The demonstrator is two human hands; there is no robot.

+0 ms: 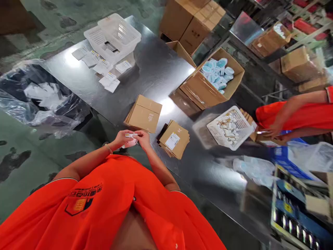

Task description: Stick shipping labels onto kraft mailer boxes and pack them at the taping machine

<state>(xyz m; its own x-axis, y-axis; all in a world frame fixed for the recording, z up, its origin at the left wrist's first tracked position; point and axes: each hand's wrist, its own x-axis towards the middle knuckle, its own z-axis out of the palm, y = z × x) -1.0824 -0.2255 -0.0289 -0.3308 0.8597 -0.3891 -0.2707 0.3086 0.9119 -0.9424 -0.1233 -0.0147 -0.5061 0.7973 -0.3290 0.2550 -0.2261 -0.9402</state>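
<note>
My left hand [120, 139] and my right hand [143, 139] pinch a small white label [130, 141] between them, close to my body at the table's near edge. The label has a dark and yellow strip like the one on the stacked labels. Just beyond my hands lies a stack of flat brown cardboard pieces [147, 113] with white print. To the right is a fanned pile of similar cardboard [179, 144], its top piece bearing a white label [172, 141]. Several stacks of labels [110, 81] lie at the far left of the table.
White plastic baskets [132, 33] stand at the table's far end. A carton [197, 92] holds blue-white round packets. A white basket [212, 130] contains small pieces. A lined bin [13, 100] stands left. A co-worker's hands [275, 130] handle a box at right.
</note>
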